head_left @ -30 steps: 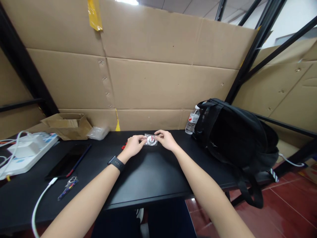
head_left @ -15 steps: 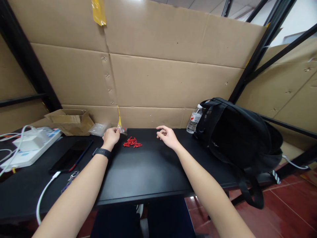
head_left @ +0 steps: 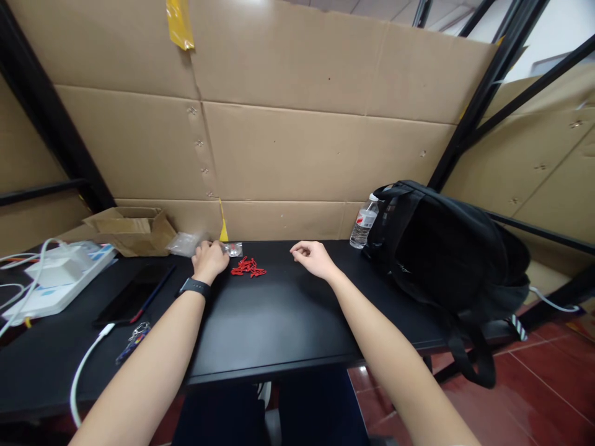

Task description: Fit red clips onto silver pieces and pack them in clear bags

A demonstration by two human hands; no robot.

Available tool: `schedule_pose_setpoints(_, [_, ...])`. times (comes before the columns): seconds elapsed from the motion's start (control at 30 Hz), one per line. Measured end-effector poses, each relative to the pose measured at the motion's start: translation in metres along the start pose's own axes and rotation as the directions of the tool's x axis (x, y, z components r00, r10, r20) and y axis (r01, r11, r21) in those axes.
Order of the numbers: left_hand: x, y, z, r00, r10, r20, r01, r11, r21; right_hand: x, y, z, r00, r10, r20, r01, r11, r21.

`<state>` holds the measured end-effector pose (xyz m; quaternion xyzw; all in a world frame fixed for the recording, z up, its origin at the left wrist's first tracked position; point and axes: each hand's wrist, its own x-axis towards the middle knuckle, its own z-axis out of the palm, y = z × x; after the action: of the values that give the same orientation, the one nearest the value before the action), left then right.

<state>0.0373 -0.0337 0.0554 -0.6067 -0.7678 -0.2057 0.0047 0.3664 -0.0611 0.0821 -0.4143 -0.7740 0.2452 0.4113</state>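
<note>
My left hand [head_left: 211, 260], with a dark watch on the wrist, rests low over the back of the table, palm down. Its fingers are slightly apart, their tips touching or close beside a small clear plastic bag [head_left: 234, 249] with something red in it. Between my hands lies a loose pile of thin red cords [head_left: 248, 267]. My right hand [head_left: 312, 257] hovers to the right of the pile. Its fingers are curled in to the thumb, and no object shows in them.
A black backpack [head_left: 458, 260] and a water bottle [head_left: 364, 224] stand on the right. Leftward are an open cardboard box [head_left: 134, 238], another clear bag [head_left: 183, 244], a phone [head_left: 127, 297] on a cable, keys [head_left: 134, 341] and a power strip [head_left: 65, 291]. Cardboard walls the back.
The small bag has gone from my left fingers' grip to lying flat on the table, and that hand has lowered and spread. My right fingers have curled in.
</note>
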Motion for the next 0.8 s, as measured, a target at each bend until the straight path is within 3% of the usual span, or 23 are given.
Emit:
schedule_pose_setpoints(0.1, [-0.002,0.001,-0.002,0.991,0.084,0.103,-0.085,0.996,0.004,-0.001,-0.003,-0.001,1.000,-0.002,0.027,0.003,1.000,-0.028])
schedule_pose_setpoints(0.43, [-0.006,0.008,-0.006,0.961,0.131,0.244,-0.154,0.985,0.076,-0.004,-0.007,-0.018,0.999,0.005,0.046,-0.001,0.996,-0.093])
schedule_pose_setpoints(0.6, [-0.009,0.012,0.008,0.974,0.116,0.195,-0.127,0.991,0.043,-0.005,-0.005,-0.020,0.995,0.013,0.103,0.008,0.980,-0.201])
schedule_pose_setpoints(0.7, [-0.009,0.014,0.009,0.986,0.131,0.105,-0.132,0.991,0.006,-0.005,-0.003,-0.023,0.988,0.005,0.152,0.047,0.939,-0.340])
schedule_pose_setpoints(0.8, [-0.010,0.020,0.005,0.971,0.237,0.022,-0.236,0.971,-0.028,-0.006,0.003,-0.027,0.982,0.108,0.155,-0.011,0.851,-0.525])
